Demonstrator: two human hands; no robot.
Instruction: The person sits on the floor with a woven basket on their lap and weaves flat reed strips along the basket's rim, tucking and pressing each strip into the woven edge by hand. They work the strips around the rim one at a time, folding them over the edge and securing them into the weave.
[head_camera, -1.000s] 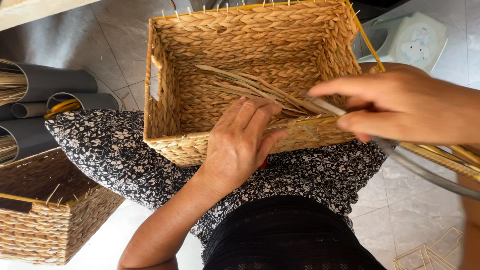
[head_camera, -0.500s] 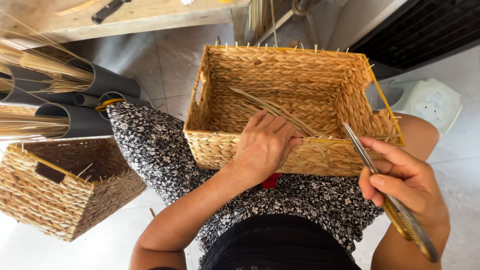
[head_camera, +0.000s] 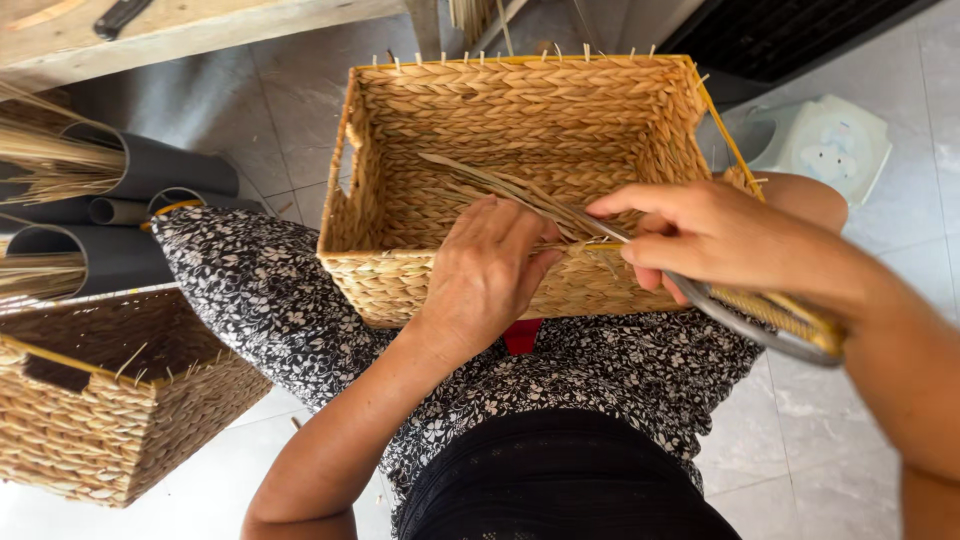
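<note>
Rectangular woven straw-coloured basket (head_camera: 520, 130) is rested on the lap, on a black-and-white floral cloth (head_camera: 260, 300). Its near rim is pressed by the left hand (head_camera: 485, 270), fingers flat. Loose dry reed strands (head_camera: 520, 195) are pinched by the right hand (head_camera: 715, 240), in which long metal scissors (head_camera: 770, 315) are also gripped.

Both hands (head_camera: 487, 270) (head_camera: 705, 240) work strands (head_camera: 520, 190) at basket (head_camera: 520, 110) rim.
</note>
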